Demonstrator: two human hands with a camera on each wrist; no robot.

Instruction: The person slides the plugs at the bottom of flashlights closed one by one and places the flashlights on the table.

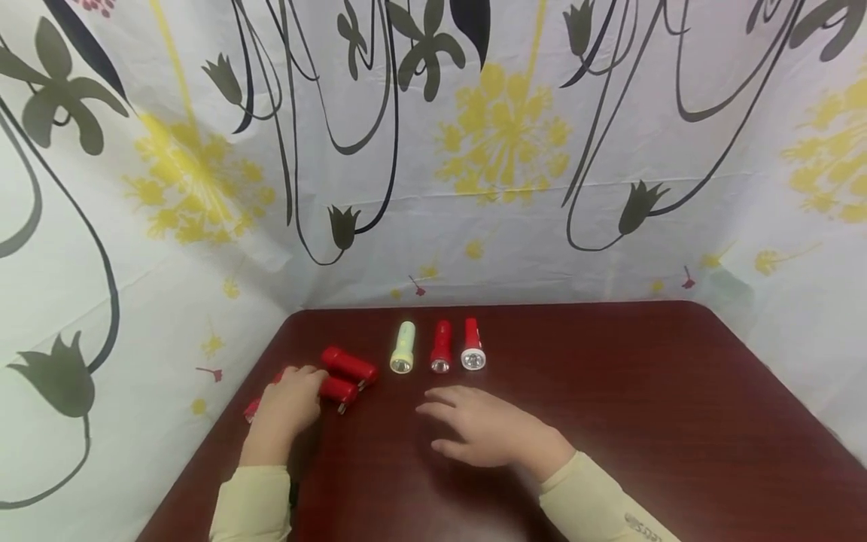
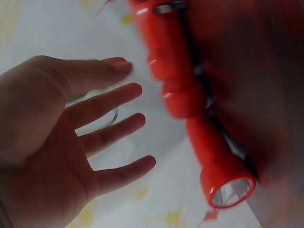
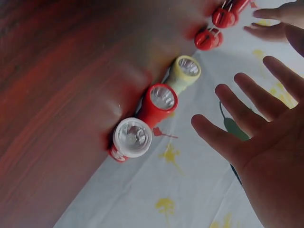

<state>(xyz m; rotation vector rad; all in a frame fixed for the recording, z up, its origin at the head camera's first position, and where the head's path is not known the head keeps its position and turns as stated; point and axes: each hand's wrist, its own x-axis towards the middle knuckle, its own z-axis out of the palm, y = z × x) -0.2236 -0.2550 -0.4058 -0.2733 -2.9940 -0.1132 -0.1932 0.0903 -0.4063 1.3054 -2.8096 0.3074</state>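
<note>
My left hand hovers over several red flashlights at the table's left side. In the left wrist view its fingers are spread, apart from a red flashlight whose lens faces the camera. Beside that hand lie a red flashlight with metal prongs and a second pronged one, partly covered by the fingers. My right hand hangs over the middle, fingers extended, holding nothing. Beyond it stand in a row a pale yellow-green flashlight, a red flashlight and a red flashlight with a white head.
The dark reddish-brown table extends right and toward me. A white sheet printed with flowers and grey-green leaves hangs behind the table and along both sides.
</note>
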